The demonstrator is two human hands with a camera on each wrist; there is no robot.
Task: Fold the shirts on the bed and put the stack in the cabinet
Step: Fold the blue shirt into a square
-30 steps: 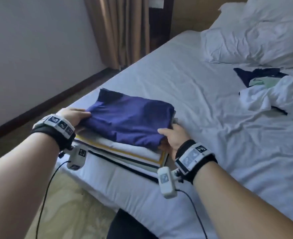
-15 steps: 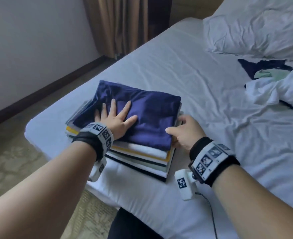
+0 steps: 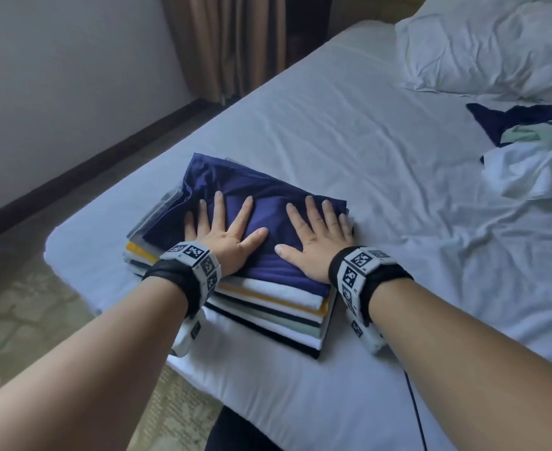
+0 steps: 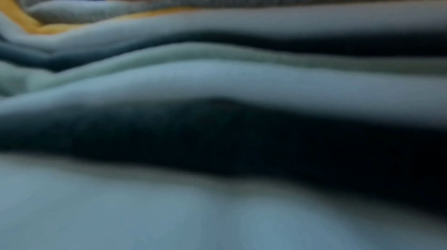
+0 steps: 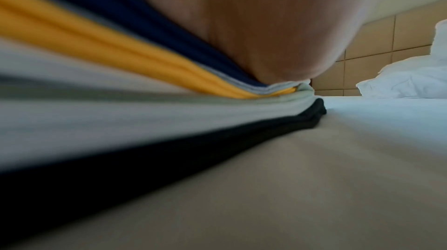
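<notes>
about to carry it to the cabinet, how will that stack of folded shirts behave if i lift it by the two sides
The stack of folded shirts will probably sag in the middle: it is soft cloth, and it dents under the left hand and right hand. Layers may slide apart, since their edges already sit staggered on the left. The navy top shirt lies rumpled, so it could slip off first.

Matt navy cloth shirt [image 3: 261, 203] lies on a smooth, creased cotton-like sheet [image 3: 382, 164].

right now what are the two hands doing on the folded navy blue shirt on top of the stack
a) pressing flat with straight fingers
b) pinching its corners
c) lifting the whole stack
a: the left hand and right hand lie palm down, fingers spread, on the folded navy blue shirt topping the stack.
</notes>
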